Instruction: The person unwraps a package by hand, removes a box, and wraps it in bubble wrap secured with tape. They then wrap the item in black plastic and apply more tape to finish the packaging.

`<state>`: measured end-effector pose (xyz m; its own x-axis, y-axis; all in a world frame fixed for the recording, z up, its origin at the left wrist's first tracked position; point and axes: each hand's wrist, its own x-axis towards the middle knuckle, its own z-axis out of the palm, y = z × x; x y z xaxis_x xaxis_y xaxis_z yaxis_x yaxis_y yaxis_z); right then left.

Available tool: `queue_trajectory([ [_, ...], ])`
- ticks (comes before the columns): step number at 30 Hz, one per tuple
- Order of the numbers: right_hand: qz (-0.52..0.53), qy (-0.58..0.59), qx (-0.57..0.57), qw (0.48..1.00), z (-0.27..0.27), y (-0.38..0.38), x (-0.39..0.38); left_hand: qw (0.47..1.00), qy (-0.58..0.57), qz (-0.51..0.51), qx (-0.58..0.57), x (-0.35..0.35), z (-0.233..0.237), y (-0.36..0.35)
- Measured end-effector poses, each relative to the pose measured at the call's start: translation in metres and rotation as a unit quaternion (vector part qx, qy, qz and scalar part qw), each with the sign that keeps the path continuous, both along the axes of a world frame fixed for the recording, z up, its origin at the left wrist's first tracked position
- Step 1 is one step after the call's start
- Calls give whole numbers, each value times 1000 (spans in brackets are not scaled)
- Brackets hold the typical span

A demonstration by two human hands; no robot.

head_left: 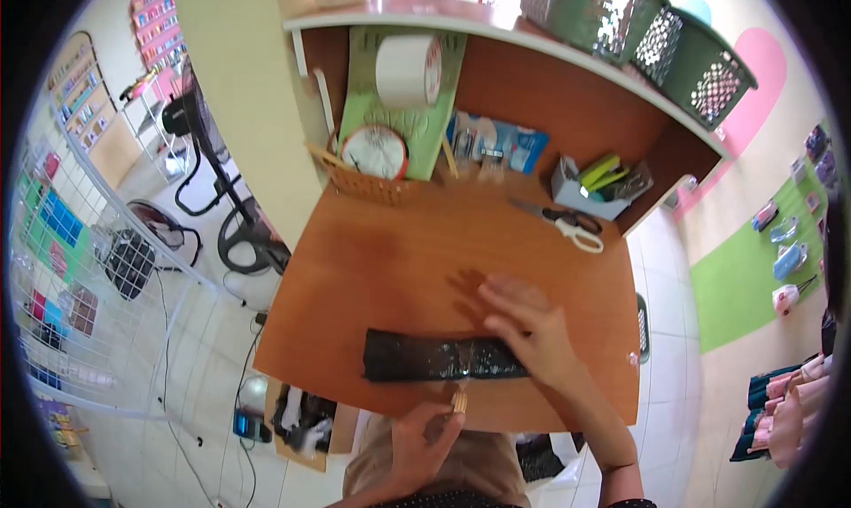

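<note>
A long, flat package wrapped in black plastic [412, 357] lies across the front of the wooden table. At the table's front edge my left hand [421, 446] pinches a small roll of clear tape [459, 402], seen edge-on. A strip of clear tape [464, 366] runs from the roll up onto the middle of the package. My right hand [536, 335] is over the package's right end, fingers spread and slightly blurred, and holds nothing. Its wrist hides that end of the package.
Scissors [581, 229] lie on the wooden table [425, 242]. Behind them are a grey box with green-handled tools [594, 187], a woven basket [372, 184], a white roll [403, 69] and a blue packet [523, 144]. An open carton [306, 424] stands on the floor at lower left.
</note>
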<state>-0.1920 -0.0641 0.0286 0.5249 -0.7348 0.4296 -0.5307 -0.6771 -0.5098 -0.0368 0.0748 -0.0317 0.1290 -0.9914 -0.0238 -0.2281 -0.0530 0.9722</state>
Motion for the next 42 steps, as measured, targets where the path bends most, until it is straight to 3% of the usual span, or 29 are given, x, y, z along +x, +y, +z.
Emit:
queue_trajectory([
  [2, -65, -102, -79, 990, 37, -29, 5, 989, 134, -7, 66, -2, 1, -1],
  [6, -89, -257, -52, 961, 91, -99, 30, 985, 172, -31, 15, -5, -10, -2],
  [8, -154, -241, -148, 947, 91, -131, 19, 982, 162, -30, 91, -4, -1, -5],
  [9, -169, -236, -143, 946, 84, -136, 7, 981, 163, -42, 102, -2, 2, -5],
  [11, -296, -70, -92, 948, 66, -145, -31, 976, 194, -40, 93, -1, 4, -6],
  [12, -303, -62, -89, 947, 46, -154, -56, 973, 200, -47, 100, 0, 3, -6],
  [14, -319, 278, -3, 906, -4, -173, -115, 973, 208, -52, 90, 1, 1, -5],
  [15, -317, 288, 1, 904, -15, -172, -132, 974, 208, -51, 74, 1, 0, -5],
  [17, -228, 218, 27, 949, -44, -171, -164, 971, 219, -53, 85, 0, 4, -8],
  [18, -112, 63, 88, 988, -58, -180, -174, 970, 218, -55, 95, 1, 7, -7],
  [20, -144, 208, 111, 961, -47, -185, -187, 969, 201, -44, 139, 4, 13, -9],
  [22, -121, 276, 163, 939, -26, -179, -179, 967, 223, -39, 116, 1, 14, -12],
  [25, -158, 290, 113, 937, -32, -171, -171, 972, 216, -21, 94, -3, 19, -12],
  [28, -157, 315, 39, 935, -16, -147, -160, 960, 225, -34, 166, 1, 29, -16],
  [30, -196, 167, 101, 961, 3, -120, -155, 957, 227, -46, 172, 2, 29, -17],
  [31, -186, 78, 202, 958, 9, -106, -161, 956, 231, -58, 174, 3, 28, -19],
  [32, -174, -12, 301, 937, 16, -87, -169, 955, 231, -55, 178, 3, 27, -20],
  [34, -156, -30, 409, 899, 34, -37, -155, 950, 251, -47, 178, 1, 25, -20],
  [37, 7, -32, 506, 862, 34, 28, -151, 947, 260, -26, 187, 1, 26, -21],
  [40, 101, 143, 515, 839, 47, 54, -142, 941, 254, -6, 224, 1, 33, -25],
  [41, 54, 196, 578, 790, 56, 58, -129, 941, 253, -8, 227, 0, 31, -25],
  [42, 52, 195, 580, 789, 53, 61, -123, 946, 252, -11, 205, -1, 28, -24],
])
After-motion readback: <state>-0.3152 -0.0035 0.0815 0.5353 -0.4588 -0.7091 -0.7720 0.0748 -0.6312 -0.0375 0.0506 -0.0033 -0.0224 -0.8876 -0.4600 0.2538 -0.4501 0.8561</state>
